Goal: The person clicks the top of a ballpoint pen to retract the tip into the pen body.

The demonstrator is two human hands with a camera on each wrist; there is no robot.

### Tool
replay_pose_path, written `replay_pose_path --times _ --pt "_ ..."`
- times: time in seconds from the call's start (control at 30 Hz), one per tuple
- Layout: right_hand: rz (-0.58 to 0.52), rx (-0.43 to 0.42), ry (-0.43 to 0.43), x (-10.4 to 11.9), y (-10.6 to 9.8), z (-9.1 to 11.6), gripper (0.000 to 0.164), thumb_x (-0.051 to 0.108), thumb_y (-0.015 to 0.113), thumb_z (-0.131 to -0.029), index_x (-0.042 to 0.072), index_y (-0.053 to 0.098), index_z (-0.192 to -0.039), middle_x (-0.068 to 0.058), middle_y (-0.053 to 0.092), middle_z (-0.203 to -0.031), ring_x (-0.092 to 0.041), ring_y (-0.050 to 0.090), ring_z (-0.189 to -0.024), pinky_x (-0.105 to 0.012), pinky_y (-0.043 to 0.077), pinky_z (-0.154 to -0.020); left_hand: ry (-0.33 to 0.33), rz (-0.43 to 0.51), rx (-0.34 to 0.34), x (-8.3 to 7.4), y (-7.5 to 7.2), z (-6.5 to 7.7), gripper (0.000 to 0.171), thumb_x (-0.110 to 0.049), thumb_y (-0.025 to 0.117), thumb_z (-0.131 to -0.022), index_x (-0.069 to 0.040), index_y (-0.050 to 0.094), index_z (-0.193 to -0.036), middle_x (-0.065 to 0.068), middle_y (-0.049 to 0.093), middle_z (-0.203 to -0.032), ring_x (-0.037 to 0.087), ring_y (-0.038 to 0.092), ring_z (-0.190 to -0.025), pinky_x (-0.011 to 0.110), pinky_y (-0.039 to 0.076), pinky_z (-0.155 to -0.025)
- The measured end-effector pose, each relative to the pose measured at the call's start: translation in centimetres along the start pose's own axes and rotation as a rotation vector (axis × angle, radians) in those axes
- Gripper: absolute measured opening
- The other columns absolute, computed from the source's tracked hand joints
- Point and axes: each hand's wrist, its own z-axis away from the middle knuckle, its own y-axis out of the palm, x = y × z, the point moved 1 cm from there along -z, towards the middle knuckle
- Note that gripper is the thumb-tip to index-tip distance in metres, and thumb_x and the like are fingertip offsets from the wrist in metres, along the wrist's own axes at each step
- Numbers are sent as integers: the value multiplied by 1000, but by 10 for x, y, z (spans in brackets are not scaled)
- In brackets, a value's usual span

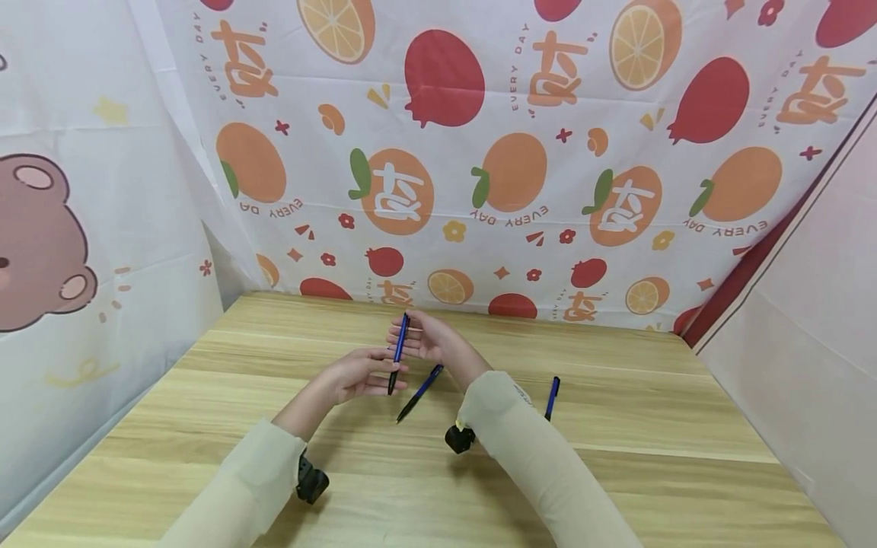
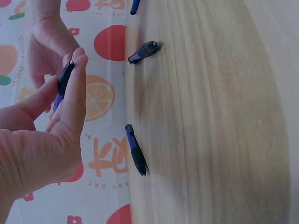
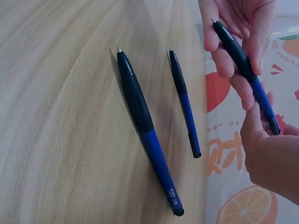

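A blue pen with a black grip [image 1: 398, 354] is held up above the table between both hands. My left hand [image 1: 356, 373] pinches its dark tip end between thumb and fingers, as the left wrist view also shows. The right hand [image 1: 428, 339] holds the other end of the pen, with thumb and fingers about it. Under the hands, a matching pen [image 1: 419, 394] lies slanted on the table. Another pen [image 1: 552, 397] lies to the right, partly covered by the right sleeve. One more pen [image 2: 135, 150] shows in the left wrist view; the left hand mostly hides it in the head view.
The wooden table [image 1: 384, 487] reaches back to a fruit-printed curtain [image 1: 452, 228]. A white cloth with a bear print [image 1: 41, 243] hangs on the left, and a pale panel [image 1: 808, 342] stands on the right. Each wrist carries a small black camera [image 1: 312, 481].
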Motion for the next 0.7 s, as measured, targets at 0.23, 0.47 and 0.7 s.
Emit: replay_pose_path --times 0.23,0.47,0.7 --pt "-54 -26 34 1 1 1 51 39 39 -98 -2 48 -128 -17 55 -113 -35 45 -118 -41 35 -99 20 -6 -34 2 4 2 44 -1 44 -96 12 29 -135 13 62 -107 29 63 -92 43 47 -84" --pt "-31 -62 70 1 1 3 55 44 38 -97 3 45 -133 -16 48 -129 -31 51 -112 -39 38 -97 36 -39 -48 3 8 3 43 0 45 -95 14 31 -133 26 53 -120 32 63 -92 42 49 -81" --pt "-68 -91 87 1 -1 4 48 43 43 -96 4 54 -122 -14 49 -128 -30 54 -110 -39 40 -95 41 -41 -52 3 11 4 42 0 46 -94 15 31 -132 23 57 -116 31 64 -90 41 50 -79"
